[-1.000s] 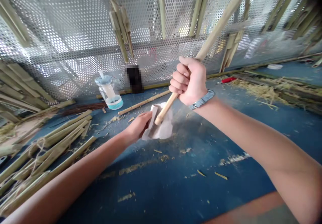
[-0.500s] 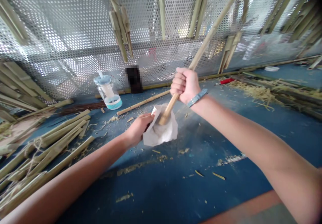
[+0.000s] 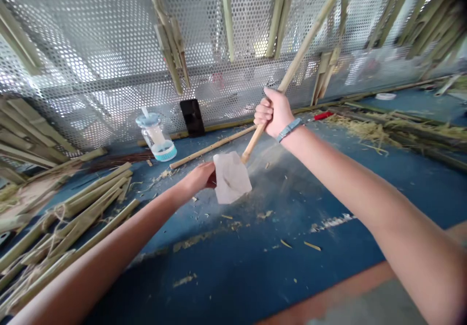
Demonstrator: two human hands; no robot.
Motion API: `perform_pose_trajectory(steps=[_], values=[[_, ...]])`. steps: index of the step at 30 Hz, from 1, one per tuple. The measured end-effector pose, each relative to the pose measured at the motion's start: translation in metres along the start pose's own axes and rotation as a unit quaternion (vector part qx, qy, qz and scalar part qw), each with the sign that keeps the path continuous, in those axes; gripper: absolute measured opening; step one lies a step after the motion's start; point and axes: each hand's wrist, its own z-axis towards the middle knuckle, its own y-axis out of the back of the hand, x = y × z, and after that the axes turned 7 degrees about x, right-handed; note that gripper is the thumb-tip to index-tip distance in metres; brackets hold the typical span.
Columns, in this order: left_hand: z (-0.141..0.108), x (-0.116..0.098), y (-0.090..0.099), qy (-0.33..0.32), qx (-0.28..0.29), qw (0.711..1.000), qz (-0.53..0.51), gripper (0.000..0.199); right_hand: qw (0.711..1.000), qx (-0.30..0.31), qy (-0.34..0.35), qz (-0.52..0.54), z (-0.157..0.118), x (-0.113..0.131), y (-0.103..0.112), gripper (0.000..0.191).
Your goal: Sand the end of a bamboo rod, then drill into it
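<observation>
My right hand (image 3: 273, 113) is closed around a long, pale bamboo stick (image 3: 292, 74), which slants from lower left to upper right. The stick's lower end (image 3: 246, 155) sits just beyond the top edge of a pale, creased sheet of paper or abrasive (image 3: 232, 177). My left hand (image 3: 197, 179) grips that sheet at its left side, with the fingers partly hidden behind it. A light blue band (image 3: 289, 130) circles my right wrist.
A blue workbench (image 3: 292, 193) is strewn with shavings. A loose bamboo rod (image 3: 211, 147) lies behind the sheet, beside a lidded plastic bottle (image 3: 156, 137) and a black phone (image 3: 192, 117). Bamboo strips (image 3: 83, 218) are piled left. A perforated metal screen (image 3: 109, 47) stands behind.
My right hand has moved up and away, drawing the stick's end out of the sheet. The sheet no longer wraps the stick and now hangs flatter from my left hand.
</observation>
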Motion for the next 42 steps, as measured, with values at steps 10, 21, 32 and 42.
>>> perform_pose_trajectory(steps=[10, 21, 32, 42], values=[[-0.032, -0.014, -0.006, -0.187, -0.198, 0.937, 0.217, 0.046, 0.974, -0.062, -0.156, -0.152, -0.048, -0.038, 0.027, 0.054], [-0.065, 0.028, 0.005, -0.126, -0.058, 0.851, 0.507, 0.03, 0.923, 0.013, -0.186, -0.337, -0.059, -0.089, 0.021, 0.042], [-0.08, 0.039, -0.007, -0.187, 0.006, 0.816, 0.547, 0.037, 0.693, 0.226, 0.098, -0.677, -0.118, -0.064, 0.007, 0.013], [-0.079, 0.047, -0.005, -0.141, 0.035, 0.834, 0.533, 0.059, 0.496, 0.443, 0.24, -0.707, -0.104, -0.102, -0.008, 0.023]])
